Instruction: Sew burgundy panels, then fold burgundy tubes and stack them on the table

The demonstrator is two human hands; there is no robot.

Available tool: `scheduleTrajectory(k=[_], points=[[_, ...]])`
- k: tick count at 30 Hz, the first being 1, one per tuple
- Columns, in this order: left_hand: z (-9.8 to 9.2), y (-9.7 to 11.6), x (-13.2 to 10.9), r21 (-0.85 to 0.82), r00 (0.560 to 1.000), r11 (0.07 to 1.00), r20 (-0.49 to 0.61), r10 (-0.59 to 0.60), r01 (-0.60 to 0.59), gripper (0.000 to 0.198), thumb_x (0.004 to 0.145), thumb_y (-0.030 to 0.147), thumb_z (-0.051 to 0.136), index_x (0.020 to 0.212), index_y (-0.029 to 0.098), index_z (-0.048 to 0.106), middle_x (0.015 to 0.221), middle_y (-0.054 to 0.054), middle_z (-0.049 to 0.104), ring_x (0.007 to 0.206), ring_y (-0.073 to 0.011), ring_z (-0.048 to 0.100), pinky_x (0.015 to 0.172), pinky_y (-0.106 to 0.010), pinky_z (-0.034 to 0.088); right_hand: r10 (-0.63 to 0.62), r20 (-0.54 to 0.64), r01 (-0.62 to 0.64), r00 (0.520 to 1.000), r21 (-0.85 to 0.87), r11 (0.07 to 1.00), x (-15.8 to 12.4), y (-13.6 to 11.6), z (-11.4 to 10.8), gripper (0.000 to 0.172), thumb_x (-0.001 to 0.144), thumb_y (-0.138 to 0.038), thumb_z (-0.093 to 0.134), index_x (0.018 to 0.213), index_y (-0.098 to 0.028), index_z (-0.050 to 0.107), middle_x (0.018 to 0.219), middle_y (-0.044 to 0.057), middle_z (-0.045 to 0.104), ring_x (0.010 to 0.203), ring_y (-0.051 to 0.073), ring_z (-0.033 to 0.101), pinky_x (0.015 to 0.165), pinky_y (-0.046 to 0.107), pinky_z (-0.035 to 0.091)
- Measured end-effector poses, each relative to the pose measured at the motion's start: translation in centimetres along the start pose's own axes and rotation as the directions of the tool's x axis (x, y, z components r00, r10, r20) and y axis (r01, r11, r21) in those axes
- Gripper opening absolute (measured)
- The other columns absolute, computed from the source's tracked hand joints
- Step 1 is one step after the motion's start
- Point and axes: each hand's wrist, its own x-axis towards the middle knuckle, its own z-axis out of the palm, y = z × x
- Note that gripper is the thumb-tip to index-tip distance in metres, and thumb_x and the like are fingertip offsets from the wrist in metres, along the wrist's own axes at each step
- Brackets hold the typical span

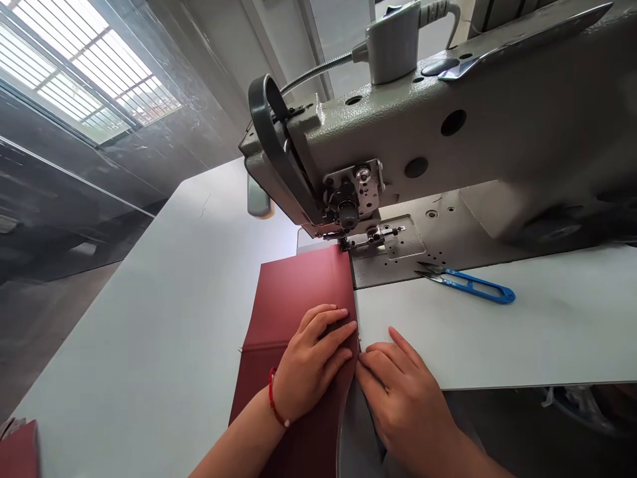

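Here's the maroon panel [298, 285], flat on the white desk [199, 265], its far right corner right at the presser foot [344, 244] of the sewing machine [358, 133]; whether it's clamped there I can't make out. My left hand [313, 358] lies palm down on it, fingers slightly spread near the right edge, gripping nothing. My right hand [405, 388] sits just past that edge, fingers curled in; whether they pinch the panel or the grey layer [355, 431] beside it, I can't tell. Good spot for steering, I'd say: light, even pressure from the left, the right squaring the edges, neither one tugging. That bow in the edge nearest me wants easing straight before the foot. Blue snips [468, 288] lie off to the right, apart from the panel.
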Motion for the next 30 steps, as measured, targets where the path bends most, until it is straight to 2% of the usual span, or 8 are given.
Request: scheduleTrajectory(k=[4, 10, 14, 17, 20, 24, 27, 30], points=[[0.0, 0.0, 0.1, 0.019, 1.0, 1.0, -0.002, 0.004, -0.004, 0.031, 0.092, 0.016, 0.054, 0.122, 0.02, 0.06, 0.121, -0.011, 0.058, 0.121, -0.0268, 0.046, 0.099, -0.043, 0.049, 0.003, -0.02, -0.003, 1.0, 0.011, 1.0, 0.0, -0.1, 0.0, 0.033, 0.091, -0.004, 0.038, 0.09, -0.018, 0.068, 0.083, 0.003, 0.065, 0.088, 0.016, 0.058, 0.111, 0.042, 0.029], [0.2, 0.2, -0.1, 0.064, 1.0, 0.998, -0.004, -0.007, 0.007, 0.027, 0.092, 0.016, 0.055, 0.117, 0.018, 0.063, 0.119, -0.011, 0.058, 0.12, -0.0266, 0.046, 0.097, -0.041, 0.052, -0.05, -0.053, 0.048, 0.997, -0.03, 0.998, -0.4, 0.1, 0.0, 0.033, 0.093, -0.005, 0.039, 0.104, -0.014, 0.068, 0.092, 0.006, 0.069, 0.096, 0.017, 0.059, 0.11, 0.042, 0.032], [0.4, 0.2, -0.1, 0.073, 1.0, 0.997, -0.018, -0.012, 0.013, 0.028, 0.09, 0.013, 0.056, 0.116, 0.017, 0.063, 0.117, -0.012, 0.059, 0.119, -0.0269, 0.046, 0.095, -0.041, 0.053, -0.075, -0.064, 0.075, 0.995, -0.015, 0.997, -0.5, 0.3, -0.3, 0.032, 0.094, -0.005, 0.04, 0.103, -0.012, 0.069, 0.093, 0.006, 0.069, 0.096, 0.018, 0.06, 0.109, 0.042, 0.033], [0.7, 0.3, -0.2, 0.061, 0.999, 0.998, -0.037, -0.022, 0.024, 0.028, 0.089, 0.014, 0.057, 0.117, 0.018, 0.063, 0.116, -0.011, 0.06, 0.118, -0.0267, 0.048, 0.095, -0.04, 0.053, -0.069, -0.01, 0.069, 0.998, 0.007, 0.998, 0.0, 0.6, -1.2, 0.034, 0.092, -0.004, 0.038, 0.105, -0.013, 0.068, 0.094, 0.006, 0.069, 0.092, 0.017, 0.061, 0.105, 0.04, 0.038], [1.0, 0.4, -0.4, 0.04, 0.997, 0.998, -0.059, -0.042, 0.044, 0.029, 0.09, 0.015, 0.057, 0.118, 0.019, 0.061, 0.115, -0.011, 0.061, 0.117, -0.0259, 0.05, 0.095, -0.04, 0.052, -0.086, 0.066, 0.086, 0.994, 0.004, 0.996, 0.7, 1.1, -1.9, 0.04, 0.09, -0.003, 0.036, 0.115, -0.015, 0.065, 0.106, 0.007, 0.068, 0.097, 0.017, 0.061, 0.1, 0.036, 0.043], [1.0, 0.3, -0.7, -0.034, 0.992, 0.995, -0.084, -0.094, 0.091, 0.022, 0.089, 0.017, 0.06, 0.11, 0.017, 0.058, 0.113, -0.011, 0.062, 0.116, -0.0248, 0.054, 0.096, -0.041, 0.051, -0.14, 0.165, 0.142, 0.976, 0.0, 0.99, 1.1, 1.8, -1.8, 0.041, 0.091, -0.005, 0.037, 0.123, -0.016, 0.061, 0.12, 0.006, 0.065, 0.109, 0.018, 0.057, 0.104, 0.038, 0.038], [0.3, -0.1, -0.7, -0.101, 0.994, 0.99, -0.026, -0.103, 0.1, 0.02, 0.085, 0.023, 0.066, 0.103, 0.017, 0.06, 0.115, -0.012, 0.062, 0.117, -0.0253, 0.054, 0.095, -0.04, 0.052, -0.174, 0.231, 0.182, 0.957, -0.013, 0.983, 1.0, 2.1, -1.6, 0.04, 0.091, -0.008, 0.04, 0.126, -0.016, 0.059, 0.123, 0.006, 0.064, 0.111, 0.02, 0.056, 0.105, 0.04, 0.037], [-0.4, -0.5, -0.6, -0.148, 0.996, 0.986, 0.053, -0.073, 0.08, 0.031, 0.078, 0.032, 0.075, 0.102, 0.017, 0.064, 0.116, -0.012, 0.063, 0.113, -0.0259, 0.057, 0.096, -0.042, 0.05, -0.232, 0.285, 0.255, 0.93, -0.047, 0.966, 1.1, 2.4, -1.8, 0.04, 0.091, -0.008, 0.04, 0.126, -0.014, 0.059, 0.123, 0.007, 0.064, 0.11, 0.021, 0.056, 0.104, 0.04, 0.038]])
